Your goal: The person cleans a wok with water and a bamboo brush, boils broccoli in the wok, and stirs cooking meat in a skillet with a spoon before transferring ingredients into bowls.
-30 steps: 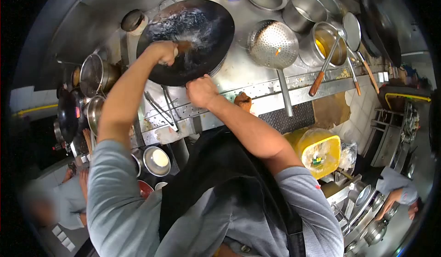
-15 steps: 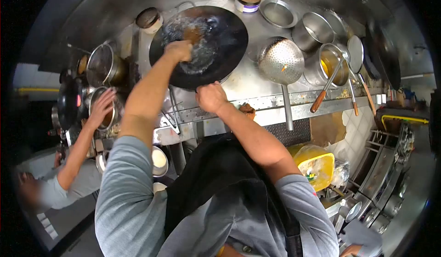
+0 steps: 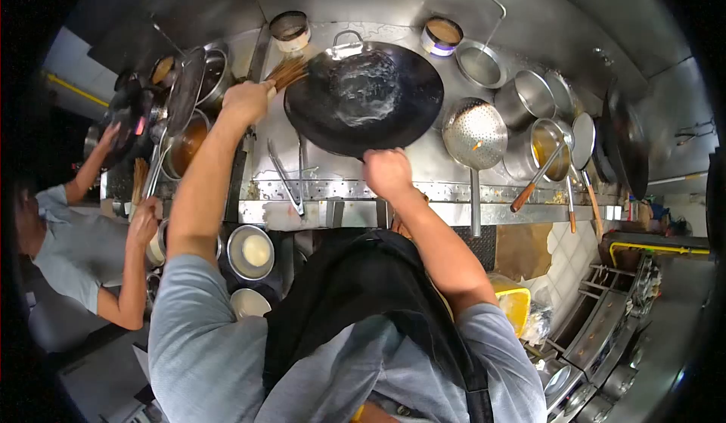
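Wok [image 3: 408,98] at twelve o'clock, looking heavy, rigid, wet-slick inside, best held at its rim [image 3: 327,149]; right hand [image 3: 389,173] clenched there at six o'clock! Left hand [image 3: 248,102] grips the light-looking, springy brush [image 3: 289,74] at the wok's ten.

A single head-worn, fisheye-like view looked forward and steeply down, with the black apron [image 3: 340,287] close below it, the carbon-steel wok [image 3: 416,105] within arm's reach above centre, and the stainless-steel back wall [image 3: 363,0] farthest ahead.
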A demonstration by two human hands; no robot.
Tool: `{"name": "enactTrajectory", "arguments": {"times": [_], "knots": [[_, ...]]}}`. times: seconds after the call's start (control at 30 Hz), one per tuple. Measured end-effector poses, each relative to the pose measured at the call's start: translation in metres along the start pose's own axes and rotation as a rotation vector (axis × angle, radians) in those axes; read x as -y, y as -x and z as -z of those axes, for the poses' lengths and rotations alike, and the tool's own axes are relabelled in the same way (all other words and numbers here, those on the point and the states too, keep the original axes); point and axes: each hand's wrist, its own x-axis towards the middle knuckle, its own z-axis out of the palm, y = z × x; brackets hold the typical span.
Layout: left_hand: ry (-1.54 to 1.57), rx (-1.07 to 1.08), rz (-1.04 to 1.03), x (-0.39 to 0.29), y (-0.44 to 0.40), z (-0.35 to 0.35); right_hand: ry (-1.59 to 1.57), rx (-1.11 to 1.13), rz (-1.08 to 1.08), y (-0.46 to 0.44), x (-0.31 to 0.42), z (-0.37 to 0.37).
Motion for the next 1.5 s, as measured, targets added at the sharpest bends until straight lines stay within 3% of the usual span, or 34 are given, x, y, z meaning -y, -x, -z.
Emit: {"name": "enactTrajectory", "arguments": {"times": [0.1, 0.27, 0.33, 0.4, 0.47, 0.57, 0.67, 0.7, 0.8, 0.87, 0.97, 1.03, 1.1, 1.17, 1.23, 1.37, 1.4, 1.47, 1.5], "knots": [[0.439, -0.186, 0.141, 0.001, 0.065, -0.033, -0.032, -0.114, 0.117, 0.04, 0.014, 0.049], [0.952, -0.507, 0.269, -0.046, 0.154, -0.141, -0.195, -0.309, -0.016, 0.064, 0.038, 0.088], [0.973, -0.557, 0.288, -0.06, 0.16, -0.21, -0.242, -0.375, -0.128, 0.06, 0.047, 0.1], [0.989, -0.476, 0.387, -0.068, 0.164, -0.249, -0.315, -0.421, -0.281, 0.053, 0.048, 0.104], [0.992, -0.261, 0.551, -0.073, 0.162, -0.27, -0.393, -0.499, -0.349, 0.044, 0.046, 0.105], [0.962, -0.138, 0.597, -0.076, 0.152, -0.313, -0.495, -0.581, -0.43, 0.036, 0.045, 0.11], [0.858, 0.062, 0.38, -0.072, 0.145, -0.324, -0.672, -0.642, -0.486, 0.034, 0.028, 0.101], [0.82, 0.125, 0.319, -0.067, 0.145, -0.323, -0.75, -0.702, -0.436, 0.033, 0.033, 0.103], [0.692, -0.126, 0.224, -0.07, 0.153, -0.323, -0.782, -0.698, -0.413, 0.035, 0.022, 0.092], [0.692, -0.238, 0.23, -0.074, 0.167, -0.305, -0.635, -0.642, -0.397, 0.035, 0.024, 0.091], [0.767, -0.168, 0.109, -0.083, 0.189, -0.313, -0.391, -0.547, -0.205, 0.033, 0.031, 0.087], [0.886, -0.197, 0.19, -0.101, 0.228, -0.31, -0.115, -0.431, -0.032, 0.032, 0.03, 0.082], [0.882, 0.063, 0.192, -0.104, 0.263, -0.282, 0.032, -0.337, 0.204, 0.029, 0.014, 0.059], [0.98, 0.17, 0.225, -0.118, 0.297, -0.286, 0.141, -0.218, 0.307, 0.029, 0.007, 0.041], [1.058, 0.211, 0.381, -0.142, 0.334, -0.294, 0.168, -0.133, 0.34, 0.03, 0.004, 0.031], [1.28, 0.012, 0.788, -0.228, 0.398, -0.381, 0.142, -0.049, 0.31, 0.022, -0.016, 0.008], [1.171, -0.006, 0.882, -0.255, 0.418, -0.398, 0.131, -0.053, 0.327, 0.017, -0.025, 0.002], [1.229, -0.046, 1.196, -0.327, 0.464, -0.437, 0.11, -0.065, 0.344, 0.007, -0.036, -0.008], [1.186, 0.365, 1.136, -0.369, 0.477, -0.508, 0.105, -0.061, 0.358, 0.004, -0.037, -0.01]]}}
